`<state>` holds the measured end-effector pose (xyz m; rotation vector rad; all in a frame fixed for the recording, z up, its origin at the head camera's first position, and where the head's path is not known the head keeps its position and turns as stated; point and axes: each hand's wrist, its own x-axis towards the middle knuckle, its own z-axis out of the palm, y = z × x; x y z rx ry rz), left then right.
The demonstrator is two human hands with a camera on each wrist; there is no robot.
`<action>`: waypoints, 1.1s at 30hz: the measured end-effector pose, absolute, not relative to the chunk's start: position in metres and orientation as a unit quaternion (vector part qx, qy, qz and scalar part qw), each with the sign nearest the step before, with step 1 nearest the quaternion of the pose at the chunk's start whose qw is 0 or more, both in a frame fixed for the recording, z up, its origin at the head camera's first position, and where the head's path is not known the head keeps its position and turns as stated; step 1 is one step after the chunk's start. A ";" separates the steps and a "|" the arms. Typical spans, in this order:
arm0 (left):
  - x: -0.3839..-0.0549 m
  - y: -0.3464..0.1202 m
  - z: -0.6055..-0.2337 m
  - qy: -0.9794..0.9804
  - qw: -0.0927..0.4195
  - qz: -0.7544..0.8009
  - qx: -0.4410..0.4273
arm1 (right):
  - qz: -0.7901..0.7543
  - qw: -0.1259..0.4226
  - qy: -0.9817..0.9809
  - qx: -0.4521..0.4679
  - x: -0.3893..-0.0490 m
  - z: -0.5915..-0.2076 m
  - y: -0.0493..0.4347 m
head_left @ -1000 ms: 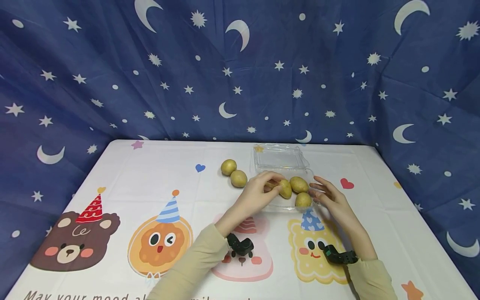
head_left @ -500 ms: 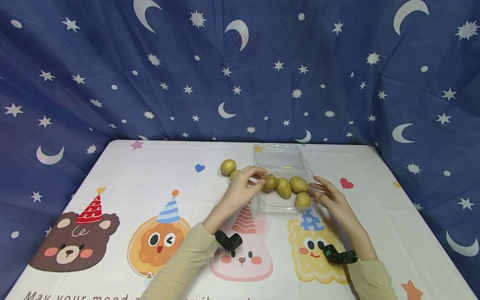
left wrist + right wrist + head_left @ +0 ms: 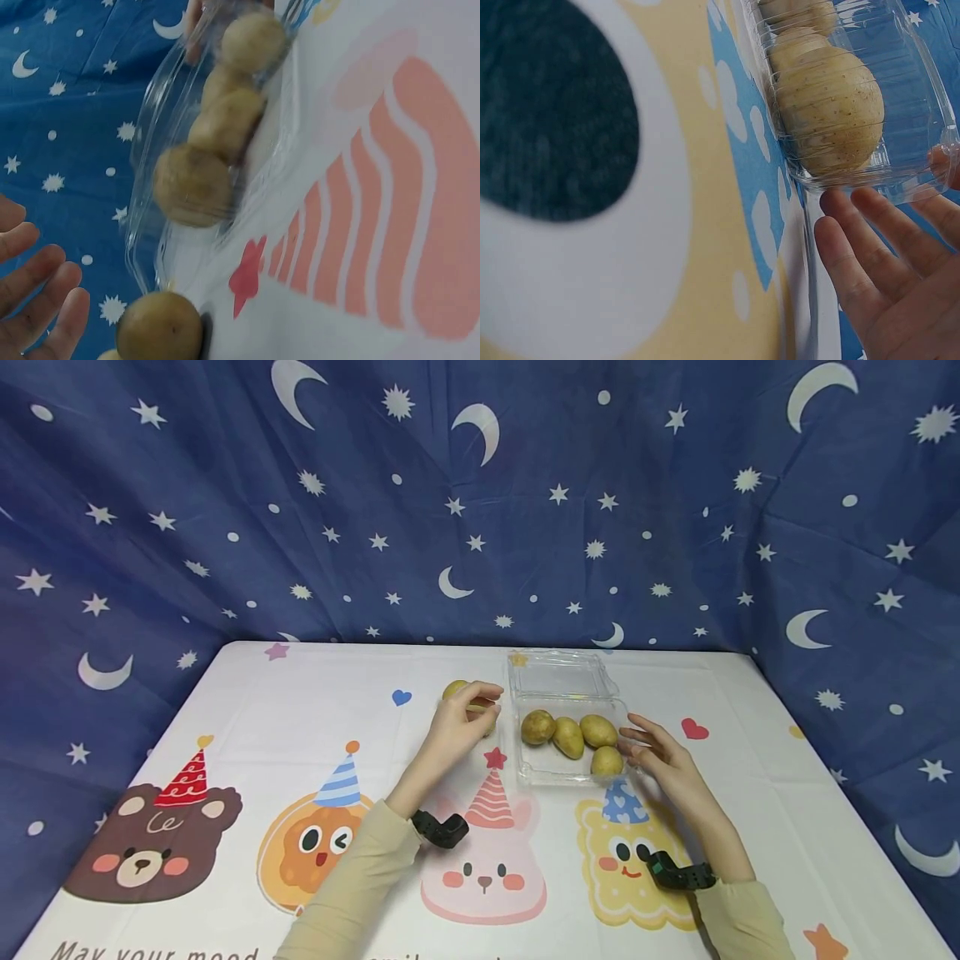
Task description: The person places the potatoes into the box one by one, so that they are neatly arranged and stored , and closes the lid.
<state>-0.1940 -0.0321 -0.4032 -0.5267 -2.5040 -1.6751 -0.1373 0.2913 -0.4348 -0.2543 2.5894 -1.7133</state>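
Several yellow-brown potatoes (image 3: 568, 738) lie inside a clear plastic clamshell box (image 3: 551, 772), whose lid (image 3: 558, 677) is folded back behind it. My left hand (image 3: 456, 723) hovers over two loose potatoes (image 3: 453, 688) left of the box, partly hiding them. In the left wrist view, its spread fingers (image 3: 46, 289) hold nothing, and a loose potato (image 3: 160, 327) sits just beside them. My right hand (image 3: 663, 750) stays at the box's right side. In the right wrist view its extended fingertips (image 3: 834, 204) are right at the box's end wall, beside a potato (image 3: 829, 110).
The table wears a white cloth (image 3: 337, 693) printed with cartoon faces, hearts and stars. A dark blue curtain (image 3: 480, 527) with moons and stars hangs behind the table and along its sides. A black band with a camera (image 3: 441, 830) is strapped to each wrist.
My left hand let go of a potato at the box's left end, then moved left out of the box to the loose potatoes. My right hand has stayed in place.
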 end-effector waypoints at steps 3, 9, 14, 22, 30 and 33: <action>-0.199 -0.038 -0.405 -0.814 0.045 -0.555 -0.165 | -0.550 0.012 0.831 -0.081 -0.137 -0.435 0.291; -0.208 -0.047 -0.409 -0.810 0.058 -0.565 -0.146 | -0.544 0.013 0.835 -0.078 -0.137 -0.433 0.290; -0.213 -0.055 -0.410 -0.808 0.068 -0.572 -0.125 | -0.544 0.013 0.835 -0.077 -0.137 -0.434 0.290; -0.222 -0.067 -0.414 -0.818 0.084 -0.559 -0.100 | -0.542 0.014 0.837 -0.073 -0.137 -0.433 0.290; -0.231 -0.074 -0.419 -0.824 0.088 -0.553 -0.090 | -0.543 0.016 0.836 -0.072 -0.136 -0.433 0.290; -0.235 -0.076 -0.423 -0.825 0.086 -0.552 -0.085 | -0.546 0.018 0.835 -0.071 -0.136 -0.434 0.290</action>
